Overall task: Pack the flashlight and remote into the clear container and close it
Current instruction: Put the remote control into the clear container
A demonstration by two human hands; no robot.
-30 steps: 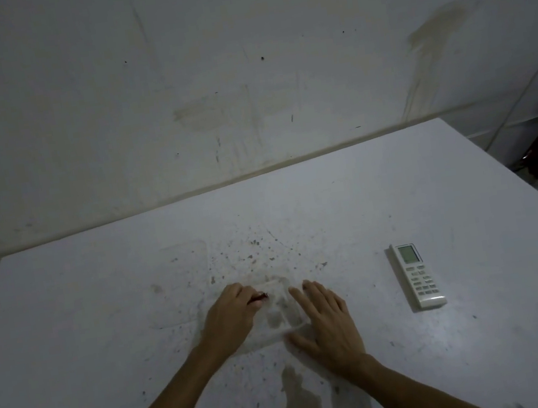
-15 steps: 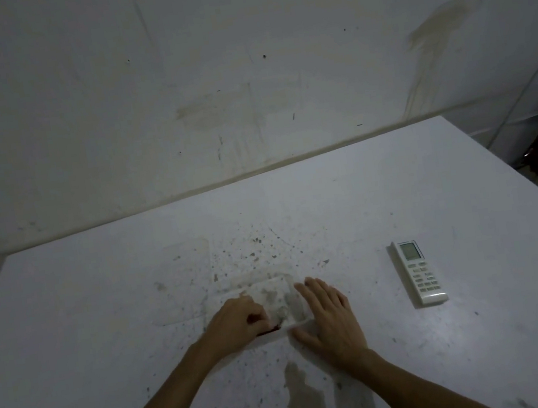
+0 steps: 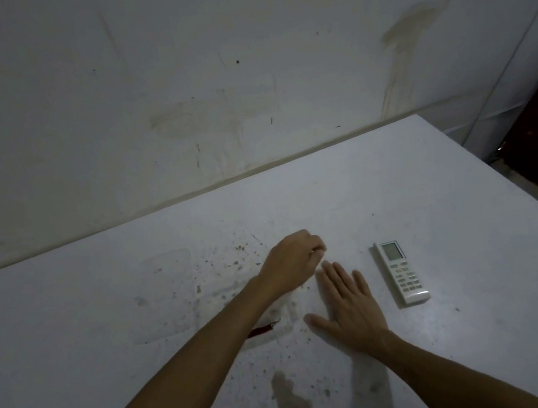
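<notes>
Head view: left hand point(image 3: 295, 262) loosely curled, crossing over shallow clear plastic container point(image 3: 278, 320), nothing visibly held. Right hand point(image 3: 345, 300) flat and spread, palm down on stained white table point(image 3: 469, 210), just beside container, empty. Slim red flashlight point(image 3: 261, 330) apparently lying inside, mostly hidden under forearm. White rectangular remote point(image 3: 401, 271) near right hand, outside container. Flat clear lid point(image 3: 166, 294) to the left. Best next: steady container, lift remote by long edges, lay alongside flashlight.
</notes>
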